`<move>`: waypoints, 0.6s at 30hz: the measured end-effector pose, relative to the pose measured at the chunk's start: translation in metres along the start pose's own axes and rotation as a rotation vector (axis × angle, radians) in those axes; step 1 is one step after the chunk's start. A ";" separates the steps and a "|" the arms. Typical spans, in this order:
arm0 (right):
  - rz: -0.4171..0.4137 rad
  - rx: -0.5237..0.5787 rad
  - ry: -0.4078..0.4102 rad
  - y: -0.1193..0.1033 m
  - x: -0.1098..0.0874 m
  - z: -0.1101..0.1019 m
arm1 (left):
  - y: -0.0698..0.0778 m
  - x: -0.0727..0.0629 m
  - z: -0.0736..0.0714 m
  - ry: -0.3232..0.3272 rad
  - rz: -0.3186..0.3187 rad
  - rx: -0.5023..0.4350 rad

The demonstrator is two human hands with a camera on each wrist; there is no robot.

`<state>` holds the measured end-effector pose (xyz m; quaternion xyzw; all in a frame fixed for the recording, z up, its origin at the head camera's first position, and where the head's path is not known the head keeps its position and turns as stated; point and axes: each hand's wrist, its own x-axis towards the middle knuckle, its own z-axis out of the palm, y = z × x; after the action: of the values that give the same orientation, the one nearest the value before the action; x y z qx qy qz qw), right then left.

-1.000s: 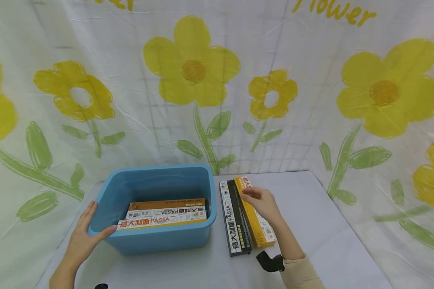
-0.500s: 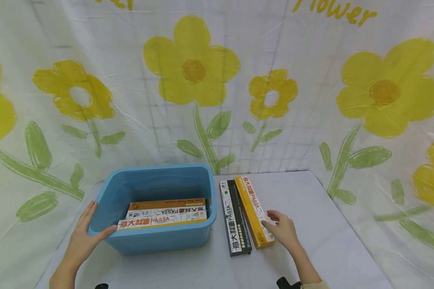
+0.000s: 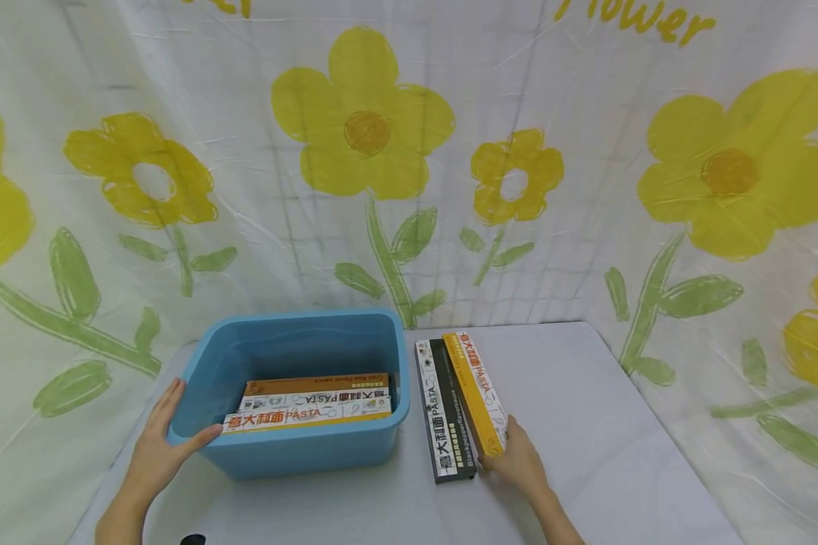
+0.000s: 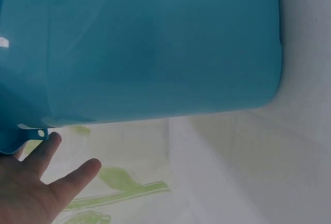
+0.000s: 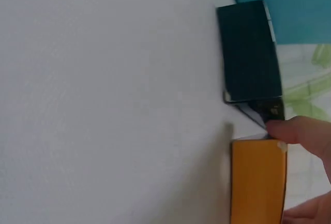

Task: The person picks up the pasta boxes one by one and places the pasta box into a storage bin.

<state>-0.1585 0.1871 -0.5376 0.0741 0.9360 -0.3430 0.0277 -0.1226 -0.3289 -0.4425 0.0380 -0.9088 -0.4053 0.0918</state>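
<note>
My left hand rests at the left front corner of a blue plastic bin, thumb and fingers spread straight along its rim. In the left wrist view, the fingers touch the underside of the rim beside the bin's wall. My right hand holds the near end of a yellow pasta box, thumb on its left side and fingers on its right. The right wrist view shows the thumb at the edge of the box's orange end. A black pasta box lies just left of the yellow one.
Inside the bin, several pasta boxes lie side by side, a yellow-and-white one in front and a brown one at the back. A white cloth covers the table. Behind hangs a flower-printed curtain.
My right hand has slid from the yellow box's middle toward me, down its length, and now grips its near end. The left hand stays at the bin.
</note>
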 end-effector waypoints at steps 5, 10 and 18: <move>0.007 -0.005 0.055 0.004 0.000 0.000 | -0.001 0.000 0.000 -0.001 0.006 -0.001; 0.016 0.017 0.095 0.003 0.004 -0.001 | -0.001 0.000 -0.001 -0.003 -0.002 -0.001; 0.075 0.033 0.173 0.005 0.011 0.007 | 0.000 0.000 -0.001 -0.008 -0.013 0.008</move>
<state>-0.1684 0.1874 -0.5471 0.1388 0.9258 -0.3493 -0.0415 -0.1227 -0.3295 -0.4417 0.0428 -0.9105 -0.4024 0.0852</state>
